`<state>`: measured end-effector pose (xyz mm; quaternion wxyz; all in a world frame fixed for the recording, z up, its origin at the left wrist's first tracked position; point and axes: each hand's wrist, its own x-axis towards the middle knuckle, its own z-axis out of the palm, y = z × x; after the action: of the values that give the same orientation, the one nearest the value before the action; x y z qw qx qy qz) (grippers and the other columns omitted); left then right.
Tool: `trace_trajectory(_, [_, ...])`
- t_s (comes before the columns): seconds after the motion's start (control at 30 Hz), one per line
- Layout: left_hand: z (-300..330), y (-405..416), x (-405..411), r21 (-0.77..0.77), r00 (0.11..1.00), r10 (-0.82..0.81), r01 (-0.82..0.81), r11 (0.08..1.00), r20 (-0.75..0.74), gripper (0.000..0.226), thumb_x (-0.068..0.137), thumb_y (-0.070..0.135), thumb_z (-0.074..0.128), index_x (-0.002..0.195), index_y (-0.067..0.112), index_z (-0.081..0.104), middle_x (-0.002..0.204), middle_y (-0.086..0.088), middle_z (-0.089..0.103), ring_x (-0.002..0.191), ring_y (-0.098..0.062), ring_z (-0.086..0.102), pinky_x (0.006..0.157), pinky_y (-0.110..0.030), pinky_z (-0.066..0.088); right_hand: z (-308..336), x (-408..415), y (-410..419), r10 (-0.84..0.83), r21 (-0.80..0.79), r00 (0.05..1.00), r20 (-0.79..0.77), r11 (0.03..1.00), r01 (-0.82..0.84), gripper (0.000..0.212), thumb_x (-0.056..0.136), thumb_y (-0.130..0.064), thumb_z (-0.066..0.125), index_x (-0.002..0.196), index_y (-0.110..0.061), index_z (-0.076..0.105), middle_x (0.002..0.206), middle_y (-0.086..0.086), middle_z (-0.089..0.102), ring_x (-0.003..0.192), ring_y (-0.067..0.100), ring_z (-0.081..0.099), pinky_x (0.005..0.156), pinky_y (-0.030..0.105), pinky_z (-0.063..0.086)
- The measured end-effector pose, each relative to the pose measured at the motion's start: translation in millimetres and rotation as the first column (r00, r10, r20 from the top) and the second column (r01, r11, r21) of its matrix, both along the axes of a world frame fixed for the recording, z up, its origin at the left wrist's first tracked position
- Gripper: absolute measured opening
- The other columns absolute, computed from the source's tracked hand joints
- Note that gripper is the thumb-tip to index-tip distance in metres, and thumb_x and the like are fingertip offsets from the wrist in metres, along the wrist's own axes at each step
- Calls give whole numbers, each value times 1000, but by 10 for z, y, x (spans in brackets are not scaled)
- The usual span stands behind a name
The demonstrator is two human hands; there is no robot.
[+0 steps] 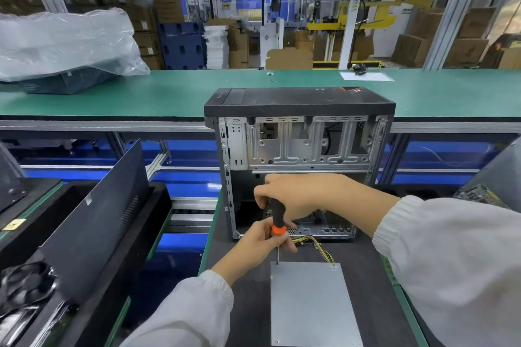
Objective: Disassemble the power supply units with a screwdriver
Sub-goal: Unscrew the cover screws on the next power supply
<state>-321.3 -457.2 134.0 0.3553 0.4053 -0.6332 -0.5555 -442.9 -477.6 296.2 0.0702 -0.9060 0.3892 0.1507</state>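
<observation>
A grey metal power supply unit [311, 304] lies flat on the dark mat in front of me, with yellow and black wires [318, 246] trailing from its far edge. A screwdriver [277, 220] with a black and orange handle stands upright, its tip on the unit's far left corner. My right hand [298, 196] grips the top of the handle. My left hand [263, 244] pinches the orange collar and shaft lower down.
An open black computer case [298, 132] stands just behind the unit. A black side panel [98, 205] leans at the left, with a fan [25, 284] below it. A circuit board [476, 194] lies at right. Across the green bench [169, 93] lies a plastic-wrapped case [62, 42].
</observation>
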Motion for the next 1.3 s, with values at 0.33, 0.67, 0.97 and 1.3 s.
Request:
trace_trajectory(0.33, [8,12,-13,5,1000,4,-4,1000,14,17,101,12,50,114,19,59,87,-2,75,95,-15,70,86,-19,51,-30,70,31,-130,-164,989,-72,980,116,33,100,-39,41,101,-7,52,77,3,44,64,16,44,51,26,33])
trace_trajectory(0.67, [-14,-8,-23,-11,1000,-19,19,1000,-9,18,102,11,47,118,14,55,87,-6,75,95,-17,69,89,-24,51,29,-29,-6,-177,-168,984,-28,971,170,62,84,-71,44,97,-11,55,81,1,51,69,18,51,53,29,37])
trace_trajectory(0.97, [-16,-2,-30,-8,999,-2,3,1000,34,21,101,11,50,120,15,56,89,-5,75,96,-17,70,91,-24,51,69,-51,-36,-49,8,995,-92,999,50,23,91,-7,53,112,-15,47,98,3,48,74,16,47,55,25,34])
trace_trajectory(1.3, [-7,-12,2,18,999,15,-16,1000,46,19,101,12,49,118,16,57,89,-4,75,96,-17,70,93,-27,52,10,78,15,-194,-309,977,-92,938,157,60,94,-63,32,81,-8,52,71,2,45,66,18,48,51,29,34])
